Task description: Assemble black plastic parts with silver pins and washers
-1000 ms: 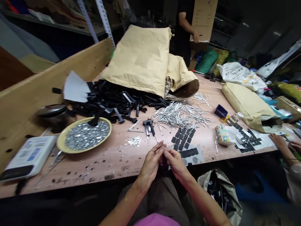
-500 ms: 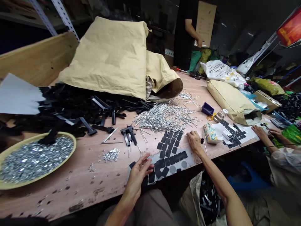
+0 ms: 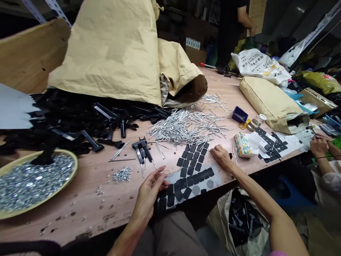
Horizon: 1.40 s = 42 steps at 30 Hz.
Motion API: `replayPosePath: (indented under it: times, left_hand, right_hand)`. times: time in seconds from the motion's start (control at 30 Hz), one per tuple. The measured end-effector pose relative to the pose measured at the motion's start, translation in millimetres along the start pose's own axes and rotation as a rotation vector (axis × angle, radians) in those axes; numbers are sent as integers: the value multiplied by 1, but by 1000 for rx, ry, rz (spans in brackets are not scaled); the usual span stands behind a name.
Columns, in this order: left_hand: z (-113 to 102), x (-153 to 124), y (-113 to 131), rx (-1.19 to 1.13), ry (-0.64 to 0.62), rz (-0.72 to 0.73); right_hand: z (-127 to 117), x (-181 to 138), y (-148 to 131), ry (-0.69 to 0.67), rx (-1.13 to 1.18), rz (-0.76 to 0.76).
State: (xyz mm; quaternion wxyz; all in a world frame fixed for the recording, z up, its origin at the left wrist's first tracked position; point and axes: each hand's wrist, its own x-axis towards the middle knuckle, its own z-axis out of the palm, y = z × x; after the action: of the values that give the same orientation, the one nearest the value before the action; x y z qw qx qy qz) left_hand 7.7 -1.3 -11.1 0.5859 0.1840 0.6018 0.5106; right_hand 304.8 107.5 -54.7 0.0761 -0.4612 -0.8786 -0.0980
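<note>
My left hand [image 3: 151, 186] hovers at the left end of a pale backing sheet [image 3: 217, 177] along the table's front edge. Its fingers are loosely spread, and nothing shows between them. Rounded black pads [image 3: 195, 179] lie on that sheet, with grey round patches [image 3: 210, 184] beside them. More black pads [image 3: 190, 156] lie in slanting rows just behind. My right hand [image 3: 222, 157] rests low on the table, right of these rows. Its fingers are bent and drawn together; anything in them is too small to make out. Black forked parts with metal rods [image 3: 144, 151] lie behind my left hand.
Loose metal rods [image 3: 181, 126] are heaped mid-table, below large paper sacks [image 3: 114, 49]. Left are a yellow basin [image 3: 76, 167] of small metal pieces and piled black parts [image 3: 66, 117]. A tissue box [image 3: 242, 145] stands right. A co-worker's hands [image 3: 321, 145] work farther right.
The camera view has shifted, so the background sits higher. My left hand has drawn slightly left, baring more pads at the sheet's left end. My right hand stays beside the pad rows.
</note>
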Motion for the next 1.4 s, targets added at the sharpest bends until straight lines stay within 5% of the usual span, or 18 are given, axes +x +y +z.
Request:
replayPosePath:
  times: [0.17,0.33,0.43,0.53,0.63,0.8,1.03,1.23,1.4]
  left_hand:
    - [-4,4,2,12,25,-24]
    - [-1,6,4,62,17,28]
    - [-2,8,5,106,15,91]
    - [-9,17,3,263,10,212]
    - [-19,33,1,602,42,532]
    - [-25,65,-3,1154,85,994]
    - [-17,94,-17,1284,-28,1113]
    - [-13,104,-17,1337,-15,1179]
    - [-6,110,-16,1327,45,1204]
  right_hand:
    - [5,-1,-7,29,46,52]
    - [-4,-10,-21,-19,222,-252]
    - [-13,-9,-16,21,200,-118]
    - [-15,-13,-21,-19,204,-233]
    - [-11,-22,-33,-54,172,-324]
    - [-5,-24,-39,1,146,-211]
    - [-10,-17,-41,-64,169,-172]
    - [-71,-50,-24,-111,425,163]
    - [-114,-129,6,-482,407,342]
